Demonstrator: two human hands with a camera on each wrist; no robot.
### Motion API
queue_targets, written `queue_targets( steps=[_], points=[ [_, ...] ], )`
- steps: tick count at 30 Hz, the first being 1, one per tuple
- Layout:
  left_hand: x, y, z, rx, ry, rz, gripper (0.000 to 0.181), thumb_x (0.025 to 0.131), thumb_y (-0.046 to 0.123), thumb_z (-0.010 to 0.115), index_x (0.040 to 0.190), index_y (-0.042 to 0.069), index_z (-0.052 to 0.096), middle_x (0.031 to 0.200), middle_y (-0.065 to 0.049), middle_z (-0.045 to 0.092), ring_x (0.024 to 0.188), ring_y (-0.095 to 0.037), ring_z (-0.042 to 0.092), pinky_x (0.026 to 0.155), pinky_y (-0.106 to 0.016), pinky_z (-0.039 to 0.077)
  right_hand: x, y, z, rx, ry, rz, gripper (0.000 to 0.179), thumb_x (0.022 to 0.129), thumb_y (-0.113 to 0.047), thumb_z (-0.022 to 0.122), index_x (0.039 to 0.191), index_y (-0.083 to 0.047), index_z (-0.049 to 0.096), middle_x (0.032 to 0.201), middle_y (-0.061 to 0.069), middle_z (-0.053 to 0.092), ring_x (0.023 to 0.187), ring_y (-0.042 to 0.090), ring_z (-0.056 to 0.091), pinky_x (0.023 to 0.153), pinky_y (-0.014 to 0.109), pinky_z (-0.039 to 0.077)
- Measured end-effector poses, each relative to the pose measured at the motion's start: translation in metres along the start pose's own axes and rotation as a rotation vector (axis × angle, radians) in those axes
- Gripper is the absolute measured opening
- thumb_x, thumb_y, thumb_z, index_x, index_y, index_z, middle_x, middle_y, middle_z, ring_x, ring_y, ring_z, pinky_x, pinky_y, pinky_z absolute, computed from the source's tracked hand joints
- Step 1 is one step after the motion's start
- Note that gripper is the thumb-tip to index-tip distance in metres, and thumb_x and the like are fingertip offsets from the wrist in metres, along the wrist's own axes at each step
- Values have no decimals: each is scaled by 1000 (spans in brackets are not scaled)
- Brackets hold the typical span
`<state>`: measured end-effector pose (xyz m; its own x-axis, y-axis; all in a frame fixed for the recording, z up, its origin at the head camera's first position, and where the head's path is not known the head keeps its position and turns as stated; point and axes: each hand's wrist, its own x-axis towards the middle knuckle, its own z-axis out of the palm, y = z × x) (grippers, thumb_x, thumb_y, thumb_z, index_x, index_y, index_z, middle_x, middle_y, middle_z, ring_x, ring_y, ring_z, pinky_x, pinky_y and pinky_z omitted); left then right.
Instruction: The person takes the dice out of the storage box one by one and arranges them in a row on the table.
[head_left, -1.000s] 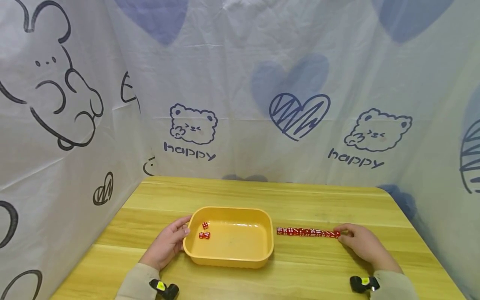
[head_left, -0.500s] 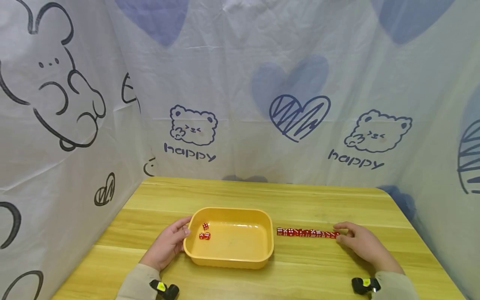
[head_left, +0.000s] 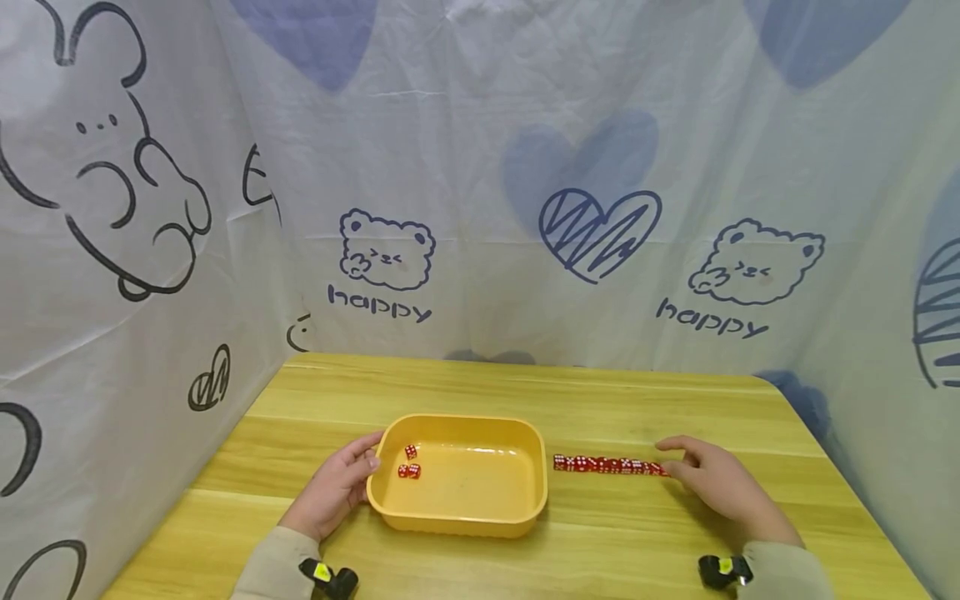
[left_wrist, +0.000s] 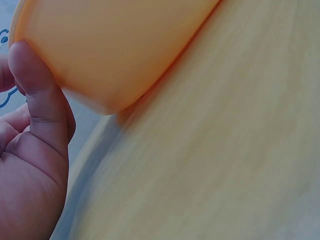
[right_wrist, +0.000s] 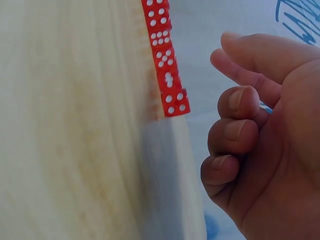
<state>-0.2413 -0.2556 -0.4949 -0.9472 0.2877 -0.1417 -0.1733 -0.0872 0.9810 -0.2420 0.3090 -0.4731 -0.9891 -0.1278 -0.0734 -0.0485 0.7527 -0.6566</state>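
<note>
In the head view my left hand [head_left: 337, 482] holds the left end of a yellow plastic tub [head_left: 457, 527], its thumb against the outside wall in the left wrist view. Three red dice [head_left: 409, 472] with white pips lie inside, toward the tub's left end. To the right of the tub, more red dice [head_left: 600, 464] stand side by side in a straight row. My right hand [head_left: 720, 483] is at the row's right end, thumb and forefinger parted, holding nothing. The right wrist view shows its other fingers curled and the end die [right_wrist: 175, 103] standing apart from them.
The yellow wood-grain table [head_left: 637, 408] carries everything. White cloth with blue and black drawings [head_left: 480, 167] hangs behind it and along both sides.
My right thumb and forefinger have come apart at the row's end, and the hand has shifted slightly left, overlapping that end. My left hand and the tub have stayed still.
</note>
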Motion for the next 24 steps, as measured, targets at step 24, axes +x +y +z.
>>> queue_targets(
  steps=[24],
  points=[
    [0, -3, 1, 4, -5, 13, 61, 106, 11, 52, 158, -2, 24, 123, -19, 51, 98, -21, 61, 78, -31, 59, 4, -49, 16, 27, -26, -106, 37, 98, -30, 67, 132, -15, 66, 75, 3, 52, 65, 19, 48, 57, 32, 42]
  ],
)
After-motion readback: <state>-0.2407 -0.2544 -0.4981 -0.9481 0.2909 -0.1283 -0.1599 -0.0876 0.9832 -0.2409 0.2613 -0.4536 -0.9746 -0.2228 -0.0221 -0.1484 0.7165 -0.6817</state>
